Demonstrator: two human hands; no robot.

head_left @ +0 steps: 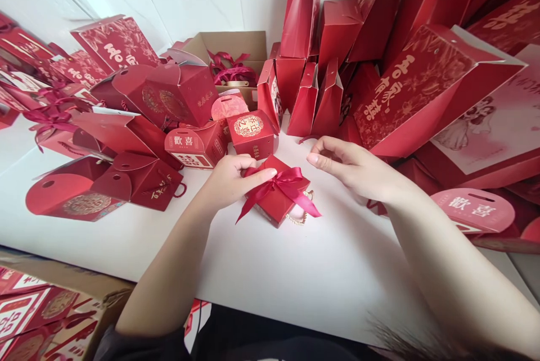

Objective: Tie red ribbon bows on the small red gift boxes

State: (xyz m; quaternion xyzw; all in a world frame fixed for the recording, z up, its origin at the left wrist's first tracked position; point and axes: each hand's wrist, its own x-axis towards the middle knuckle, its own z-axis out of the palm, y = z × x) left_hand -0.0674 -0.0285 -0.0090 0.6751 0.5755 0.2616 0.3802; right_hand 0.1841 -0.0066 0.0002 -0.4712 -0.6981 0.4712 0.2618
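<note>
Our left hand (231, 180) grips red box (270, 202), thumb on ribbon bow (280, 181); our right hand (356, 167), loosely curled, seems empty, just right of box; box lies on white surface (358, 260), printed box (251, 130) just beyond; we'd do well steadying box with light thumb pressure, evening loops without crushing them.
</note>
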